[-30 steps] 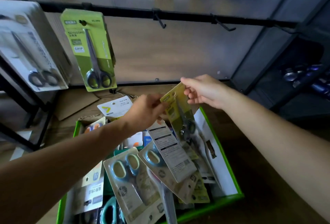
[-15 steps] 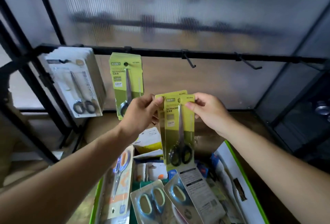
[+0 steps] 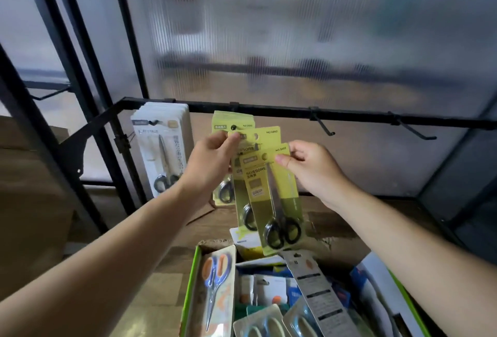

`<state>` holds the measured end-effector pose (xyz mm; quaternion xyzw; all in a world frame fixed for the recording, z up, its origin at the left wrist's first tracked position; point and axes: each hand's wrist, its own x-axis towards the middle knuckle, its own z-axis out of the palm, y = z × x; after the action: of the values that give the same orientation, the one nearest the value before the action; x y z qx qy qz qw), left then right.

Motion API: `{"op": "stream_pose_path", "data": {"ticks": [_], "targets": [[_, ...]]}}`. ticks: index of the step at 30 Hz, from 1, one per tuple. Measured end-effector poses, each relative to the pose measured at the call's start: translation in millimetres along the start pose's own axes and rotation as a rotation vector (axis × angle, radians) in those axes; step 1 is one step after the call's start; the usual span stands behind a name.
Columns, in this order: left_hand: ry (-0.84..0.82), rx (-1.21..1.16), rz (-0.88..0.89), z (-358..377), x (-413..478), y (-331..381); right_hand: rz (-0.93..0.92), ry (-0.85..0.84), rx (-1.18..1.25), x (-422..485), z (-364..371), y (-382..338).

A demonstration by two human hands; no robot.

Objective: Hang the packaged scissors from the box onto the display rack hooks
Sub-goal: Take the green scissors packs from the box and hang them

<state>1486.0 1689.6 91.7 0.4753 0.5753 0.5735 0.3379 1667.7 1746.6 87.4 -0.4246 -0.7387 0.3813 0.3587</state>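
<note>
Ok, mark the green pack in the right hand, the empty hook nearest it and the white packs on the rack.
green pack point(image 3: 256, 192), head view, on its GRIP label.
empty hook point(image 3: 322, 125), head view, mid-shaft.
white packs point(image 3: 161, 153), head view, front card's middle.

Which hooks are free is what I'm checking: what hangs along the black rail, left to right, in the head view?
Stack of white scissors packs → hung green scissors pack → bare hook → second bare hook. Omitted for overlap: held green packs.

Ribbed translucent panel point(image 3: 295, 40) behind; brown cardboard point(image 3: 32, 188) at left.
</note>
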Motion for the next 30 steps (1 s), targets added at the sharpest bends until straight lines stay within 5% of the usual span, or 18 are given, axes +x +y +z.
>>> {"op": "stream_pose_path", "data": {"ticks": [30], "targets": [[0.233,0.488,-0.075,-12.1,66.0,-14.4,0.083,0.143,-0.113,48.4,54.4,14.8]]}}
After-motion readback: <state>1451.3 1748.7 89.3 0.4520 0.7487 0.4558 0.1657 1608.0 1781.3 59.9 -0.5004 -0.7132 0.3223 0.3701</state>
